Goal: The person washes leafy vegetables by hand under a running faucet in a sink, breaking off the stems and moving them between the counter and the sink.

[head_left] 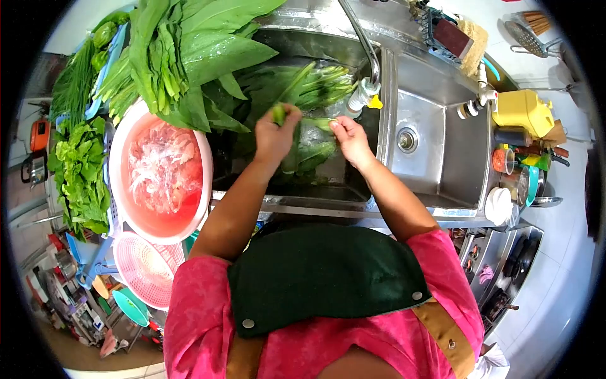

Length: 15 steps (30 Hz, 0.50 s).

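Closest in, your green apron [322,271] is hanging right by the sink's steel front rim [303,207]. Off to your left, a pink colander [146,268] is sitting just beside a pink basin [161,174] full of water. Now the hands, both working over the left sink bowl: your left hand [274,136] is gripping a green stalk [278,114], fingers wrapped tight around it. Your right hand [351,140] is pinching a leafy stem [320,122] at its end, near the tap nozzle [361,95]. Under both hands, wet greens [309,155] are lying in the bowl. Beyond, a big heap of leaves [183,57] is spilling over the far-left rim.
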{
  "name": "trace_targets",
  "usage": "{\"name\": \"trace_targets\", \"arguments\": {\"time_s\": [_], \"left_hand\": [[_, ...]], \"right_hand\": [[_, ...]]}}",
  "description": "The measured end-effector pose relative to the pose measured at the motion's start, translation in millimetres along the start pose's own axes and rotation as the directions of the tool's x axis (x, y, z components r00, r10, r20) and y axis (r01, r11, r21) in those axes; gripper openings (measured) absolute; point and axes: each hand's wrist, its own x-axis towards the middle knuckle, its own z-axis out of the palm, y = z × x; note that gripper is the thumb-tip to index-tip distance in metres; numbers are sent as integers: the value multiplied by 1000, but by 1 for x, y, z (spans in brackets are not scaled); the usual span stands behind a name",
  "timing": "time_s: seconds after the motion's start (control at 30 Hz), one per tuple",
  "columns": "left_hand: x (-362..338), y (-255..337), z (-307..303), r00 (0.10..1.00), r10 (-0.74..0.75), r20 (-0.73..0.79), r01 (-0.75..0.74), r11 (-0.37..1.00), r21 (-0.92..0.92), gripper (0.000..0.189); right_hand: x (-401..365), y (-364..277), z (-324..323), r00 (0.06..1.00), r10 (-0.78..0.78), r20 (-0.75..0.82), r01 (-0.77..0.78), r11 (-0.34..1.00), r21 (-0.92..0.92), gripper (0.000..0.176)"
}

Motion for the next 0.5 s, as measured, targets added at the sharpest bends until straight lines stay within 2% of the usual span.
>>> {"name": "trace_targets", "arguments": {"time_s": [0.03,0.07,0.1,0.13,0.17,0.2,0.23,0.27,0.3,0.33,0.37,0.4,0.43,0.47,0.5], "left_hand": [[4,11,-4,998,-43,-53,42,999,-19,6],[11,13,-10,997,-22,-76,17,998,-54,5],[17,14,-11,974,120,-193,-116,993,36,5],[25,15,-17,938,255,-234,-239,966,96,6],[31,26,-20,928,218,-303,-196,975,104,6],[35,36,-22,912,180,-367,-151,983,107,7],[42,36,-24,921,150,-359,-157,988,10,8],[50,36,-24,931,121,-345,-161,983,-91,8],[56,29,-21,934,242,-263,-248,969,12,10],[55,33,-11,936,243,-253,-250,968,5,10],[48,39,3,998,60,-24,-58,996,73,9],[40,43,19,970,-150,191,114,976,185,9],[29,38,35,911,-82,404,-40,958,285,9],[17,28,52,798,-38,601,-213,916,341,14],[3,20,71,737,-21,676,-292,891,347,17]], "right_hand": [[-5,8,-10,995,80,-68,-78,996,34,12],[-13,11,-26,987,128,-99,-125,991,37,14],[-21,12,-45,983,82,-167,-91,995,-50,14],[-33,0,-64,946,200,-254,-198,980,33,14],[-44,-8,-83,918,101,-384,-105,994,12,15],[-55,-1,-118,887,156,-435,-156,987,35,17],[-66,-7,-141,867,217,-448,-164,974,154,16],[-78,-1,-166,864,203,-460,-149,977,150,17],[-89,1,-183,830,238,-505,-192,971,141,17],[-99,-8,-189,850,239,-470,-195,971,141,17],[-104,-15,-191,852,256,-458,-211,966,146,15],[-109,-18,-189,852,274,-446,-229,961,153,14],[-111,-16,-185,900,215,-379,-144,968,207,13],[-111,-16,-178,939,143,-314,-58,963,264,12],[-108,-23,-166,954,128,-270,-35,946,322,12]]}}
